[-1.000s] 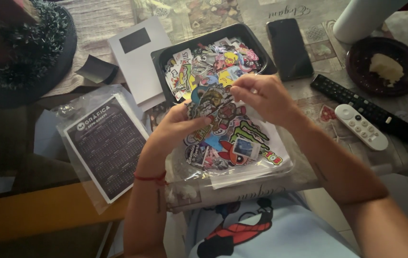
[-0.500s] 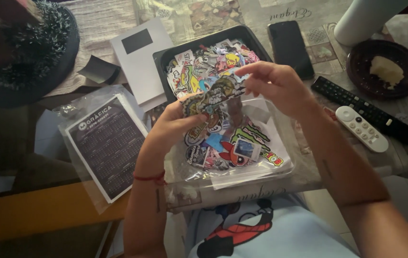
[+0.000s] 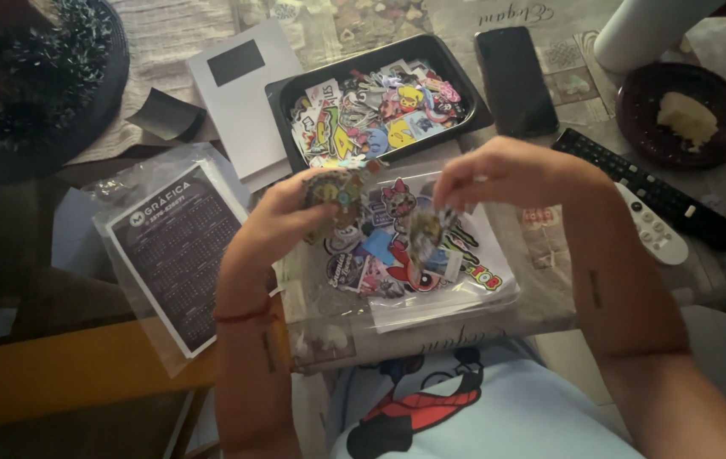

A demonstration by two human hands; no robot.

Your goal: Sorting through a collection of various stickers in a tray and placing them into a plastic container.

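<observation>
My left hand [image 3: 282, 217] holds a small stack of colourful stickers [image 3: 335, 189] pinched between thumb and fingers. My right hand [image 3: 507, 174] pinches a single sticker [image 3: 424, 234] that hangs down from its fingertips. Both hands hover over a loose pile of stickers [image 3: 405, 263] lying on a clear plastic sleeve at the table's near edge. Behind the hands stands a black tray [image 3: 285, 92] filled with several more stickers.
A bagged dark calendar card [image 3: 177, 255] lies at left, a white booklet [image 3: 240, 93] behind it. A black phone [image 3: 514, 78], black remote [image 3: 647, 191], white remote [image 3: 656, 228] and a dark bowl [image 3: 635, 106] with food sit at right. A tinsel-trimmed object [image 3: 31, 76] is far left.
My hands have drawn apart: the right has pulled one sticker off the stack and moved right and down, while the left keeps the stack.
</observation>
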